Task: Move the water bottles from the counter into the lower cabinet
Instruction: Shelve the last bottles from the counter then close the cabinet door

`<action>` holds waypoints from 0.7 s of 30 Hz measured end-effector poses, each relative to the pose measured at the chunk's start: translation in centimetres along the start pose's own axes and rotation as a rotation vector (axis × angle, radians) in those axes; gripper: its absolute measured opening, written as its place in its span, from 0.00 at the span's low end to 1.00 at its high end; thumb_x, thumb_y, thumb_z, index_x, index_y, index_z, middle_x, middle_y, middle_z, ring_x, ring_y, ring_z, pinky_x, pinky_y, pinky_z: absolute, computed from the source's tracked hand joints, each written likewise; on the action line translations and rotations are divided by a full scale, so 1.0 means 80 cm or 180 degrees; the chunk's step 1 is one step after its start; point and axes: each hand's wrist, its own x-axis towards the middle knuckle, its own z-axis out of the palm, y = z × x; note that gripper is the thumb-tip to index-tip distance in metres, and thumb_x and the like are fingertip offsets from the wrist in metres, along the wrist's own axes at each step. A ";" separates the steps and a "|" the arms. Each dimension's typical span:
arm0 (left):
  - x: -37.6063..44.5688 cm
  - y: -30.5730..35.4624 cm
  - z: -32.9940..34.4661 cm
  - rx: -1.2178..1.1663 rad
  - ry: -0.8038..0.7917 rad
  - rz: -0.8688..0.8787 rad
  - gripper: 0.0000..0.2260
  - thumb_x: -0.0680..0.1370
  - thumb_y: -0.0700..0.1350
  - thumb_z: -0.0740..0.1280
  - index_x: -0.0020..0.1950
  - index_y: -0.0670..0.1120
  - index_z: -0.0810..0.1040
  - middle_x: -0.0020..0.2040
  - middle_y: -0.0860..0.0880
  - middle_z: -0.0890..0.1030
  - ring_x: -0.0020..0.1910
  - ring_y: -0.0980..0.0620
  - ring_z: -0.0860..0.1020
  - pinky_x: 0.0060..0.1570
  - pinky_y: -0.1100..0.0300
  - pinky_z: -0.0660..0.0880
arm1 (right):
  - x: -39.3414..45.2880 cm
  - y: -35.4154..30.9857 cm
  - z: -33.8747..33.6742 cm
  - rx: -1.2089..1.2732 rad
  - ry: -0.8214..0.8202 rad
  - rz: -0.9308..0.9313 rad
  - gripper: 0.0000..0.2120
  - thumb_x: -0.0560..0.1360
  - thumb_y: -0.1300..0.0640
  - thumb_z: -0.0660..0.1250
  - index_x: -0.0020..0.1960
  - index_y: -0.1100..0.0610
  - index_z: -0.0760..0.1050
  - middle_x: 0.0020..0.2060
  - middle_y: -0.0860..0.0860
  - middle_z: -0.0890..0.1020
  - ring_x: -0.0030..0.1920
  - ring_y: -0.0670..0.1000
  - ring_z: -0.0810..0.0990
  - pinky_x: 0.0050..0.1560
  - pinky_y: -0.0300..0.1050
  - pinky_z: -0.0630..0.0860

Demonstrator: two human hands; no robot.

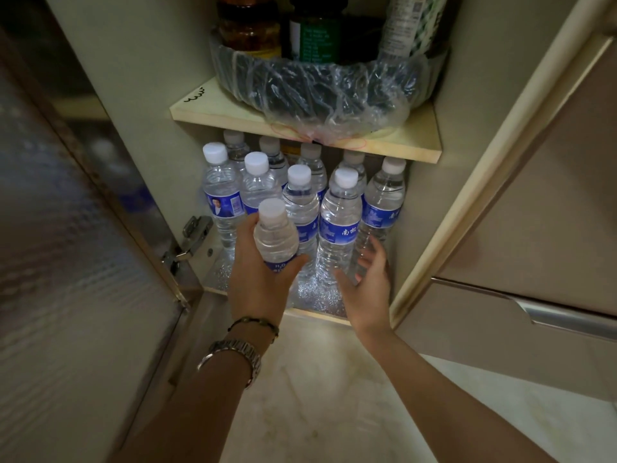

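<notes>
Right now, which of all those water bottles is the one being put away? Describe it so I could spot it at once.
Find the open cabinet and look under its wooden shelf, where bottles stand in rows. Just in front of them, the left hand grips one bottle. It alone is off the cabinet floor and closest to the camera.

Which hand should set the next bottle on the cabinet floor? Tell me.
Left. The left hand already grips a bottle at the cabinet floor's bare front; the right hand is open and empty.
</notes>
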 end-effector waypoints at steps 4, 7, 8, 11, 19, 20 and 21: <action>-0.001 0.005 0.006 -0.0054 0.0083 -0.0078 0.31 0.65 0.41 0.78 0.59 0.57 0.63 0.55 0.56 0.74 0.56 0.54 0.74 0.58 0.57 0.72 | -0.036 0.009 -0.007 -0.0414 -0.0157 -0.0144 0.31 0.70 0.64 0.73 0.69 0.55 0.64 0.55 0.48 0.72 0.56 0.49 0.75 0.57 0.56 0.75; -0.001 0.008 0.013 -0.0132 0.0103 -0.0110 0.31 0.64 0.39 0.78 0.56 0.61 0.65 0.50 0.63 0.74 0.51 0.58 0.75 0.56 0.56 0.73 | -0.060 0.019 -0.009 -0.0514 -0.0333 -0.0187 0.31 0.68 0.61 0.75 0.66 0.54 0.66 0.54 0.48 0.73 0.55 0.49 0.75 0.57 0.54 0.76; -0.002 0.009 0.015 -0.0140 0.0083 -0.0106 0.32 0.64 0.39 0.78 0.54 0.64 0.64 0.49 0.65 0.74 0.50 0.58 0.75 0.56 0.55 0.74 | -0.067 0.022 -0.009 -0.0517 -0.0366 -0.0149 0.31 0.68 0.60 0.76 0.66 0.54 0.66 0.55 0.48 0.73 0.56 0.49 0.76 0.57 0.53 0.76; -0.006 0.014 0.024 -0.0145 -0.0064 -0.0108 0.32 0.64 0.40 0.77 0.53 0.68 0.65 0.51 0.64 0.76 0.51 0.57 0.77 0.55 0.52 0.75 | -0.083 0.026 -0.006 -0.0436 -0.0317 -0.0024 0.31 0.67 0.58 0.77 0.66 0.54 0.67 0.56 0.49 0.74 0.56 0.50 0.76 0.57 0.52 0.77; -0.014 0.024 0.060 -0.0227 -0.0631 -0.0063 0.32 0.64 0.41 0.78 0.62 0.57 0.68 0.57 0.54 0.77 0.57 0.53 0.77 0.56 0.48 0.76 | -0.097 0.031 0.012 -0.0012 0.0310 0.0445 0.23 0.68 0.58 0.75 0.58 0.52 0.69 0.51 0.51 0.75 0.49 0.49 0.76 0.52 0.51 0.77; -0.014 0.025 0.064 -0.0173 -0.0667 -0.0008 0.32 0.64 0.41 0.78 0.63 0.55 0.68 0.58 0.54 0.76 0.58 0.52 0.75 0.58 0.48 0.75 | -0.095 0.029 0.014 0.0093 0.0451 0.0584 0.21 0.68 0.59 0.75 0.56 0.52 0.70 0.50 0.51 0.76 0.48 0.49 0.77 0.51 0.48 0.76; -0.014 0.026 0.068 -0.0095 -0.0689 0.0069 0.33 0.63 0.41 0.78 0.64 0.53 0.69 0.58 0.56 0.75 0.60 0.51 0.74 0.59 0.48 0.74 | -0.092 0.027 0.015 0.0184 0.0598 0.0707 0.20 0.68 0.60 0.75 0.55 0.51 0.70 0.49 0.52 0.76 0.47 0.50 0.77 0.50 0.46 0.76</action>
